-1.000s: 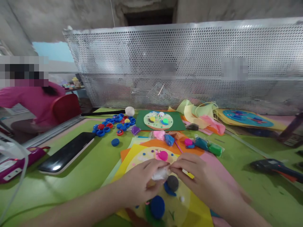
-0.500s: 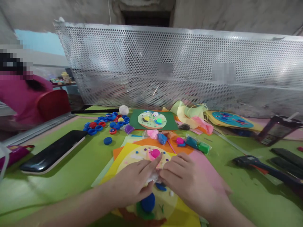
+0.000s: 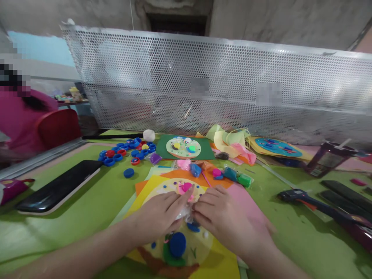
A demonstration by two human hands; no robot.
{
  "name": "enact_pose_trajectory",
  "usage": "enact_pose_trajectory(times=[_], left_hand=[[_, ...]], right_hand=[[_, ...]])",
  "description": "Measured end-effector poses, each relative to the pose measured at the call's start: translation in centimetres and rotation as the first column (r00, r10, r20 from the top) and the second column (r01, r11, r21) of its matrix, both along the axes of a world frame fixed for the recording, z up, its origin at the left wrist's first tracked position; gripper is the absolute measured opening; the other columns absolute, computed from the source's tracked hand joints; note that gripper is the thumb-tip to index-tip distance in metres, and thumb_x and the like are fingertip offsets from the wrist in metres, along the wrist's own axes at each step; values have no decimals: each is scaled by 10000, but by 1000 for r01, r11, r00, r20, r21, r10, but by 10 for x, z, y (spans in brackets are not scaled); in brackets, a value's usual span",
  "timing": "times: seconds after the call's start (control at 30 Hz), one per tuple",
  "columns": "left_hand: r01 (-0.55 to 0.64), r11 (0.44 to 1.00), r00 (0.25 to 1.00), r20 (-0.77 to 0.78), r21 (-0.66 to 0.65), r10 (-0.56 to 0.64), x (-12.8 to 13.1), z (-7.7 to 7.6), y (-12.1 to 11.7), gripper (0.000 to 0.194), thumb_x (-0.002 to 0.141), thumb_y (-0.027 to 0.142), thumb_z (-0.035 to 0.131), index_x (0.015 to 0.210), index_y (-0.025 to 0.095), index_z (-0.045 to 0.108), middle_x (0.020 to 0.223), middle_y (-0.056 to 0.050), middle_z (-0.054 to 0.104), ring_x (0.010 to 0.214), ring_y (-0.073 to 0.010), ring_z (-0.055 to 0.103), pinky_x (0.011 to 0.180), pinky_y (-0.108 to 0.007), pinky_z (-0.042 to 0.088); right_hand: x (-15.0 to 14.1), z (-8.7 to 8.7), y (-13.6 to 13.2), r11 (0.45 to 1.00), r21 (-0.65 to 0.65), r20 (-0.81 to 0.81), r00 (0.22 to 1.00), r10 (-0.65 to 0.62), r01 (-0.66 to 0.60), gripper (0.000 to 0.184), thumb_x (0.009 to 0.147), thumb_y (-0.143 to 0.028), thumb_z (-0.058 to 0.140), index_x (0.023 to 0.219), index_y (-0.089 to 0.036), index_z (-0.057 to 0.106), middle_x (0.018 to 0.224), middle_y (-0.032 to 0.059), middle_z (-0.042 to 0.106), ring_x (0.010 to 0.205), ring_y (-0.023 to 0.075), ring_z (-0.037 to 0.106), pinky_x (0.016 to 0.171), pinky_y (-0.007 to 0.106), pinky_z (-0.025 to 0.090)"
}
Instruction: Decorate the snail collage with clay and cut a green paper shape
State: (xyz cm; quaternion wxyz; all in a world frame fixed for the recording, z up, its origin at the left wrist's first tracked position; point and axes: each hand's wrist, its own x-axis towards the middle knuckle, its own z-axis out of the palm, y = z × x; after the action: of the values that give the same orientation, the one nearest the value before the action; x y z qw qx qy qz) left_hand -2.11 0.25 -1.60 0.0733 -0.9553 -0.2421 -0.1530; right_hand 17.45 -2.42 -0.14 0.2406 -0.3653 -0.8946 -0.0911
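Observation:
My left hand point(image 3: 158, 215) and my right hand point(image 3: 222, 219) meet over a round cream paper picture point(image 3: 207, 242) on yellow card. Between them is a small clear plastic bag point(image 3: 188, 214), pinched by the fingers of both; its contents are mostly hidden. My left index finger stretches forward, its tip close to a pink round piece point(image 3: 186, 187) on the picture. Below the hands, a dark blue bottle cap point(image 3: 177, 244) sits on the picture beside green and brown clay shapes. Another blue piece point(image 3: 193, 227) lies just under the bag.
Bagged clay, including a green packet point(image 3: 244, 180), lies beyond the hands. Bottle caps point(image 3: 136, 145) cluster at back left, near a black phone-like case point(image 3: 59, 188). A glue gun point(image 3: 314, 201) and a dark drink cup point(image 3: 329, 159) are right. A perforated metal panel point(image 3: 174, 85) stands behind.
The view has turned slightly right, so everything sits a little further left. Both hands stay at the plastic bag, with only slight finger movement.

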Motion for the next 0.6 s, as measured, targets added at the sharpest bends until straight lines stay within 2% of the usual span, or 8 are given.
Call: enact_pose_trajectory(times=[0.2,0.3,0.43,0.6], left_hand=[[-5,1000,1000,30,12,5,-1,-7,3,744,894,179,356,1391,160,-198,995,-125,625,870,-255,607,711,-358,496],[1,1000,1000,20,13,-1,1,-9,4,745,888,157,340,1383,160,-218,966,-114,634,841,-244,615,687,-342,502],[40,996,999,0,81,-40,4,-10,3,738,892,145,307,1364,124,-261,915,-124,646,810,-252,627,673,-350,512],[-25,999,999,43,20,24,4,-10,1,778,881,167,364,1376,160,-236,969,-122,642,820,-243,630,675,-337,516]], right_hand=[[-1,2,-4,988,157,35,999,-17,12,219,813,-147,537,598,-186,546,586,-33,564,549,113,430,520,282,262],[-1,1,-4,983,180,69,997,-36,23,203,787,-129,550,591,-183,538,581,-27,562,549,120,430,508,286,250],[-1,-3,-3,966,259,106,994,-12,-16,174,792,-112,533,630,-170,554,609,-21,585,566,124,449,534,290,268],[4,3,-2,968,245,127,991,30,-60,169,815,-108,522,660,-163,565,631,-26,601,588,122,478,554,286,270]])
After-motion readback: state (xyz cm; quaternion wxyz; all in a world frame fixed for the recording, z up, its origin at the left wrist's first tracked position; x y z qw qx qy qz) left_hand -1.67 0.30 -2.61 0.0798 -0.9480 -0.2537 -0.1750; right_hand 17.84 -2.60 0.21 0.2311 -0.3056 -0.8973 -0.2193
